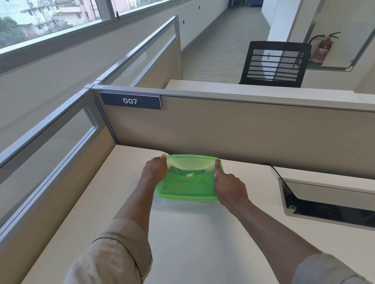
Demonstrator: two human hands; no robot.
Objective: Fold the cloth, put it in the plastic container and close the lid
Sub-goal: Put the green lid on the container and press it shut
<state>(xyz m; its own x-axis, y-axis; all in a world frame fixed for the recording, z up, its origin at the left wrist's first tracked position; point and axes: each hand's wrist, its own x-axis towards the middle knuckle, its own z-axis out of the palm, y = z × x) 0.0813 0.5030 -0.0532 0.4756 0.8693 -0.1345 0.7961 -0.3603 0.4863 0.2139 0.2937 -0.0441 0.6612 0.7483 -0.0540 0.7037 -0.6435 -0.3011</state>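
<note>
The green lid (189, 174) sits on the plastic container (185, 196) on the desk (187, 239), close under the partition (246, 128). The left hand (154, 170) and right hand (228, 188) grip the lid's two ends, fingers wrapped around the rim. No cloth is visible; judging by this, only final sealing seems left.

Container body under green lid (189, 174) was hidden; cloth inside couldn't be told. Left hand (154, 170) fingers were hidden behind lid edge, right hand (229, 188) fingers underneath too. Lid logo was too small to read. Cable box (337, 201) was cut off at right.
</note>
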